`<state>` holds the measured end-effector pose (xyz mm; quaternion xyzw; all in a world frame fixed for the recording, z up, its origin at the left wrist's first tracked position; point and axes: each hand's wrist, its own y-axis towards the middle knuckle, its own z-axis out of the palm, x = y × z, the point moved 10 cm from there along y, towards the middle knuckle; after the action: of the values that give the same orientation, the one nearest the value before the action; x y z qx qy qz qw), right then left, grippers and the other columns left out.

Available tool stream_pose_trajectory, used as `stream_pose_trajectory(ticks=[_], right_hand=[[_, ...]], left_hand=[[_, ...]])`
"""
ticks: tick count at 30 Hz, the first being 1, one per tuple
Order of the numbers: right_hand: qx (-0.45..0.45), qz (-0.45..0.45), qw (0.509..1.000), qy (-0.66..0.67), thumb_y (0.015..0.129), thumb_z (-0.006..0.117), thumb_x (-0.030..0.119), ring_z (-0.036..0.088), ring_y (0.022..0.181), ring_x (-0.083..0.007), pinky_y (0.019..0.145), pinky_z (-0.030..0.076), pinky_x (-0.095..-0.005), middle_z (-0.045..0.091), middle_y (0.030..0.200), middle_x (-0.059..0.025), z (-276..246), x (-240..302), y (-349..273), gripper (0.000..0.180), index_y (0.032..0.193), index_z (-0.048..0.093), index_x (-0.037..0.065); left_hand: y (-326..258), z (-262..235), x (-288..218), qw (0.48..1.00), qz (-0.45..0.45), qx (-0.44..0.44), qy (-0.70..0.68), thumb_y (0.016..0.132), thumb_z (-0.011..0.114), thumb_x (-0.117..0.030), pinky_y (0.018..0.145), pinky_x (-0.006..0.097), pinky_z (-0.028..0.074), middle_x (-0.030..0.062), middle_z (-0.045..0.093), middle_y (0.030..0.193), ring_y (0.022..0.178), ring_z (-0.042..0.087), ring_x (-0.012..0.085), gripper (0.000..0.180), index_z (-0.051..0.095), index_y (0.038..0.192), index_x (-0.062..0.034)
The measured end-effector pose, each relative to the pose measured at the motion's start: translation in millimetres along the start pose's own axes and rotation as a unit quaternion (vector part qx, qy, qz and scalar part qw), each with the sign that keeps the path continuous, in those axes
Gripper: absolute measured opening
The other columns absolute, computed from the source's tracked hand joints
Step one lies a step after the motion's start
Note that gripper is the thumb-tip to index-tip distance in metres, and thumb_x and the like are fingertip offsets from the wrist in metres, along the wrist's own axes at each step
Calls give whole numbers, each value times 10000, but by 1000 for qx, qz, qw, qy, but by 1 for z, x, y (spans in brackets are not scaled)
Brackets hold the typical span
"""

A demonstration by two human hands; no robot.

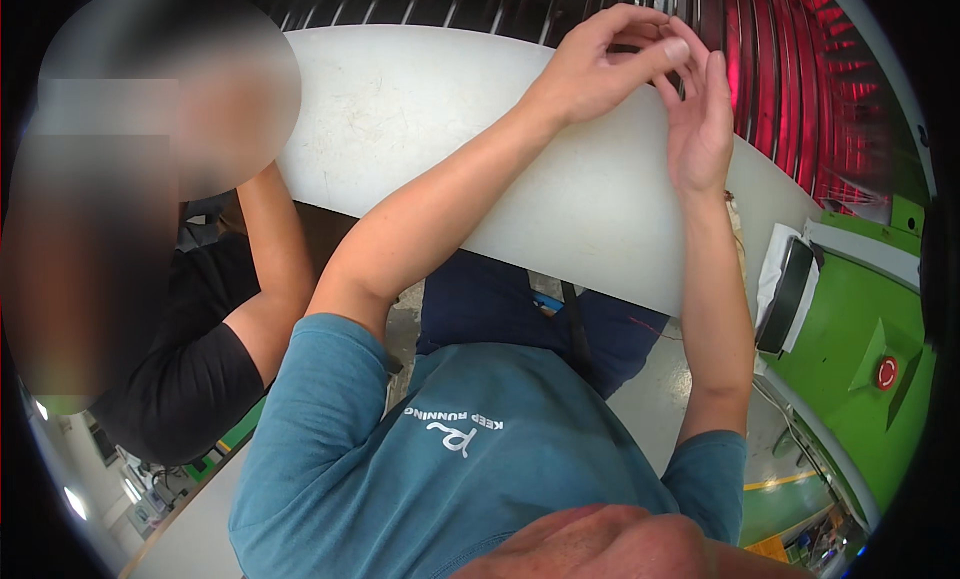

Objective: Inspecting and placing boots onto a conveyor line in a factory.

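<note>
My left hand (600, 69) is raised over the far edge of a white rounded tabletop (420, 109), its fingers curled and thumb tip pressed toward the fingertips. My right hand (700, 129) stands upright beside it, palm turned toward the left hand, fingers mostly straight and touching the left hand's fingertips. Nothing can be made out between the fingers; anything there is too thin to see. Both hands are just in front of rows of taut dark and red-lit strands (790, 69) on a machine behind the table.
Another person in a black shirt (190, 369) sits close at my left, an arm resting by the table's edge. A green machine housing (850, 329) with a red round button (886, 372) stands at the right, with a dark pad on white cloth (785, 294) beside it.
</note>
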<state>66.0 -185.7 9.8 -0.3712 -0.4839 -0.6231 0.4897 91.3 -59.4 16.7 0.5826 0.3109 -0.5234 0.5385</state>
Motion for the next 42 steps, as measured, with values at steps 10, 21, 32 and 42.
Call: stream_pose_trajectory(ticks=[10,21,32,42], right_hand=[[11,19,999,-33,1116,236,544,480,1415,-304,1231,361,-478,543,1459,-227,7,8,0,762,1452,508,-83],[5,26,999,-20,1121,232,528,510,1390,-303,1226,372,-468,562,1444,-226,5,6,2,751,1441,515,-90],[22,20,999,39,1121,331,497,506,1388,-248,1211,367,-439,562,1463,-159,1,1,3,656,1456,534,-30],[36,12,999,12,1101,417,333,458,1438,-240,1232,337,-439,497,1523,-153,10,1,1,551,1504,469,-38]], left_hand=[[7,2,14,985,-93,59,-134,1076,320,-664,1159,426,426,224,564,1416,1355,530,315,848,509,1454,71],[6,4,1,992,-85,48,-77,1098,358,-601,1119,399,448,187,591,1373,1302,560,267,769,516,1440,70],[9,-4,11,1000,2,12,1,1027,676,-317,985,363,553,132,690,1219,1153,656,208,430,637,1294,18],[5,-9,-1,1000,-19,-1,-15,932,797,-327,962,367,569,132,620,1235,1123,669,217,487,641,1249,8]])
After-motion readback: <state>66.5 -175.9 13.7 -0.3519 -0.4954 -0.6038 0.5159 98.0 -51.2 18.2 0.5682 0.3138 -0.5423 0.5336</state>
